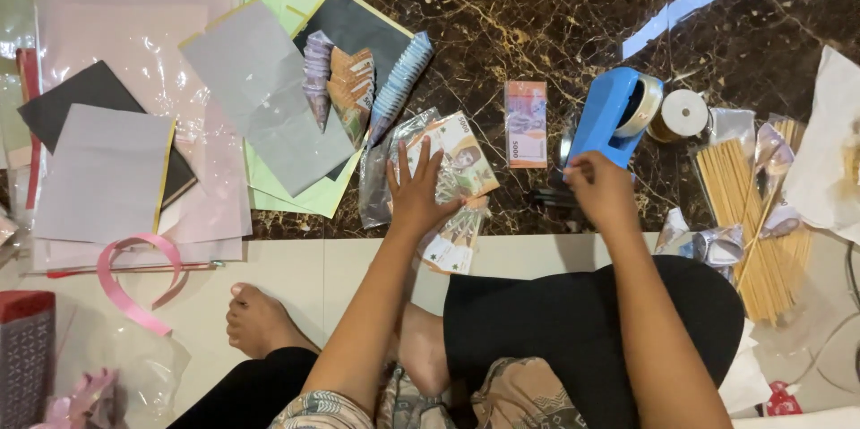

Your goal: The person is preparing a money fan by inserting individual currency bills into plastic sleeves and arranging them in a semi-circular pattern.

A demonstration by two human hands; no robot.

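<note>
My left hand [415, 189] lies flat with fingers spread on a pile of banknotes in a clear plastic sleeve [457, 169] on the floor. My right hand [600, 187] has its fingers pinched at the lower end of a blue tape dispenser [609, 115]; what it pinches is too small to make out. A single banknote [526, 124] lies between the two hands. Folded banknote fans [345, 80] rest on paper further left.
Sheets of pink, grey, black and green paper [134, 107] cover the left. A pink ribbon [134, 277] lies near my bare foot [260, 321]. Wooden skewers [757, 214], a tape roll [681, 113] and white paper [833, 142] sit on the right.
</note>
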